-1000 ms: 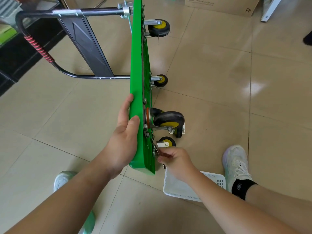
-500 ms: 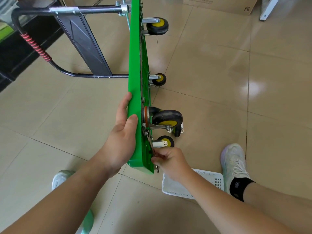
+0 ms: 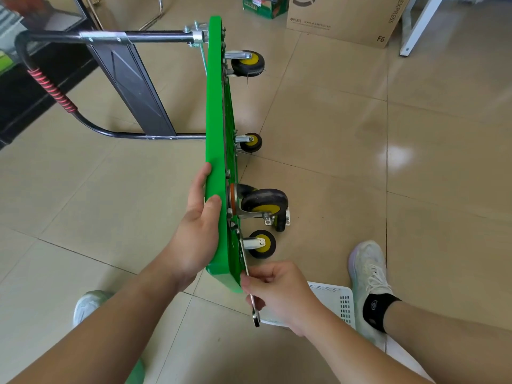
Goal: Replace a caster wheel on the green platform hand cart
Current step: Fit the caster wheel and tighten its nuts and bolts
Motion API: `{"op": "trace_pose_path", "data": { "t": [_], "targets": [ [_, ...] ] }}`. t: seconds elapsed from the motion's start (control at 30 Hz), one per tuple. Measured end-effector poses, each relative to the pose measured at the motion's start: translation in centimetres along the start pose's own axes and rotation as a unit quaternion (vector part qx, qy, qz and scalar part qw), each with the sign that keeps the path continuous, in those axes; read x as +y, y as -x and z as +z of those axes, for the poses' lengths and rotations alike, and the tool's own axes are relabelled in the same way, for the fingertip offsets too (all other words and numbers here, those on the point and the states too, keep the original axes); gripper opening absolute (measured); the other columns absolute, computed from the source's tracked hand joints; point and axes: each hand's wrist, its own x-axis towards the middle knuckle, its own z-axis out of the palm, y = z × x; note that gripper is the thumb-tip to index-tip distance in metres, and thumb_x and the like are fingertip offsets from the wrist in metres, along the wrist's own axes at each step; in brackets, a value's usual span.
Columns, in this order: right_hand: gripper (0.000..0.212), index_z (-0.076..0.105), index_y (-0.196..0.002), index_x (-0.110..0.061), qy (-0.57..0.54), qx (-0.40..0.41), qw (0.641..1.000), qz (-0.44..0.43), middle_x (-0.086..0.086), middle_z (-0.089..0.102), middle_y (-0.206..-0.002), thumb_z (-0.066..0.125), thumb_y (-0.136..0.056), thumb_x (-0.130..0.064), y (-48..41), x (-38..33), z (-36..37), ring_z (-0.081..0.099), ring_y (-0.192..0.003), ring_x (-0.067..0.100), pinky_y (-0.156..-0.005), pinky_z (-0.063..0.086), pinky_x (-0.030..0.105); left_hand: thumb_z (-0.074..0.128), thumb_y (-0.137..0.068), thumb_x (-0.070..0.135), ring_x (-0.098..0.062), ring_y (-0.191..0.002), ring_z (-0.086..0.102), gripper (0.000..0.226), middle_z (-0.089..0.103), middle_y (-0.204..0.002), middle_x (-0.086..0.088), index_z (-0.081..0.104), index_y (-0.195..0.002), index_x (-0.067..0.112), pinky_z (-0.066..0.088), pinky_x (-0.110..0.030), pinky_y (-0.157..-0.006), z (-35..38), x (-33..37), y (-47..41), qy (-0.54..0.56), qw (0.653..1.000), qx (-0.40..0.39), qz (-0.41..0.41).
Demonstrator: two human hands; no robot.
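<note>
The green cart (image 3: 216, 128) is standing up on its long edge on the floor (image 3: 415, 167), with its flat top facing left and its wheels facing right. On the left, its black handle (image 3: 52, 90) is sticking out sideways, and red tape is winding round the bend. The left hand (image 3: 194, 234) is holding the near end of the cart, its grip closing over the green rim with the thumb on the rim.

Four black wheels with yellow middles are poking out of the underside. The near big wheel (image 3: 264, 202) is sitting high, and a small wheel (image 3: 261, 243) is sitting below it. A loose wheel (image 3: 281, 221) with a metal plate is lying on the floor just behind them.

The right hand (image 3: 277, 292) is pinching a thin metal wrench (image 3: 255, 317), its grip curling tight round it. The wrench is running up along the underside toward the small wheel.

A white basket (image 3: 342, 299) is lying under the right arm, beside a white shoe (image 3: 368, 270). The floor is shining with tan tiles. A cardboard box (image 3: 346, 20) is sitting far back.
</note>
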Motion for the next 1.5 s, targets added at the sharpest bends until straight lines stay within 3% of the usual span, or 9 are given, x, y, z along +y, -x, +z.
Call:
{"op": "trace_pose_path", "data": {
  "t": [0.17,0.3,0.5,0.63,0.7,0.83,1.03,1.3,1.5],
  "targets": [
    [0.011,0.078,-0.091,-0.018,0.072,0.021,0.997,0.006,-0.006,0.069,-0.065,0.071,-0.091,-0.010,-0.8,2.5,-0.4,0.064,-0.064,0.013,-0.067,0.053,0.028,0.027,-0.111,0.028,-0.028,-0.111,0.065,0.051,0.054,-0.133,0.020,0.019,-0.146,0.064,0.055,-0.051,-0.096,0.0,0.0,0.0,0.009,1.000,-0.008,-0.005],
    [0.028,0.080,-0.104,-0.029,0.127,0.032,0.991,-0.028,-0.011,0.078,-0.091,0.074,-0.087,-0.007,-3.9,3.6,-1.4,0.073,-0.087,0.010,-0.076,0.054,0.019,0.027,-0.111,0.029,-0.031,-0.112,0.065,0.051,0.055,-0.133,0.021,0.020,-0.146,0.066,0.056,-0.054,-0.095,0.0,-0.1,-0.1,0.017,1.000,-0.006,-0.008],
    [0.034,0.079,-0.104,-0.028,0.148,0.034,0.986,-0.074,-0.022,0.074,-0.083,0.073,-0.086,0.000,-8.0,3.5,-2.5,0.062,-0.070,-0.011,-0.073,0.046,0.011,0.030,-0.109,0.033,-0.027,-0.116,0.064,0.050,0.053,-0.140,0.019,0.023,-0.139,0.072,0.053,-0.055,-0.099,-0.1,-0.7,-0.4,0.017,1.000,-0.006,0.004],
    [0.060,0.072,-0.095,-0.058,0.169,0.028,0.978,-0.122,-0.013,0.076,-0.092,0.075,-0.083,0.000,-10.0,3.0,-2.3,0.070,-0.089,0.010,-0.087,0.056,0.028,0.035,-0.094,0.044,-0.025,-0.119,0.063,0.052,0.054,-0.142,0.017,0.025,-0.135,0.075,0.052,-0.053,-0.100,-0.2,-0.9,-0.5,0.020,1.000,-0.009,0.011],
    [0.058,0.071,-0.100,-0.055,0.170,0.027,0.974,-0.150,-0.002,0.078,-0.102,0.076,-0.081,0.000,-10.9,2.8,-2.1,0.071,-0.099,0.024,-0.097,0.055,0.044,0.035,-0.093,0.044,-0.023,-0.121,0.063,0.052,0.054,-0.143,0.017,0.026,-0.135,0.074,0.051,-0.052,-0.102,-0.2,-1.1,-0.6,0.023,1.000,-0.008,0.017],
    [0.047,0.067,-0.107,-0.052,0.182,0.016,0.970,-0.159,0.001,0.077,-0.105,0.075,-0.075,-0.018,-11.7,3.2,-1.6,0.070,-0.102,0.028,-0.097,0.053,0.051,0.035,-0.093,0.043,-0.020,-0.125,0.060,0.053,0.052,-0.145,0.017,0.025,-0.137,0.072,0.049,-0.051,-0.106,-0.3,-1.2,-0.7,0.025,0.999,-0.011,0.023],
    [0.029,0.078,-0.103,-0.030,0.151,-0.005,0.984,-0.094,-0.009,0.078,-0.094,0.076,-0.085,-0.007,-6.8,2.8,-1.1,0.069,-0.087,0.007,-0.093,0.056,0.033,0.034,-0.093,0.045,-0.019,-0.121,0.062,0.053,0.054,-0.142,0.020,0.025,-0.135,0.075,0.050,-0.051,-0.103,-0.3,-1.1,-0.7,0.018,1.000,-0.012,0.021],
    [0.014,0.075,-0.080,-0.007,-0.010,-0.024,1.000,-0.011,0.005,0.067,-0.067,0.070,-0.092,-0.011,-0.3,-2.1,0.7,0.062,-0.057,0.014,-0.054,0.049,0.022,0.028,-0.110,0.030,-0.022,-0.115,0.064,0.052,0.053,-0.141,0.019,0.019,-0.144,0.068,0.052,-0.052,-0.101,-0.1,-0.7,-0.4,0.000,1.000,-0.010,0.011],
    [0.015,0.080,-0.080,-0.021,0.052,-0.007,0.999,0.012,-0.003,0.067,-0.065,0.073,-0.089,-0.012,-0.4,0.4,0.1,0.060,-0.061,0.015,-0.061,0.052,0.029,0.033,-0.103,0.038,-0.021,-0.116,0.064,0.053,0.052,-0.143,0.017,0.021,-0.143,0.068,0.052,-0.051,-0.101,-0.1,-0.4,-0.3,0.005,1.000,-0.011,0.002]
  ]
}}
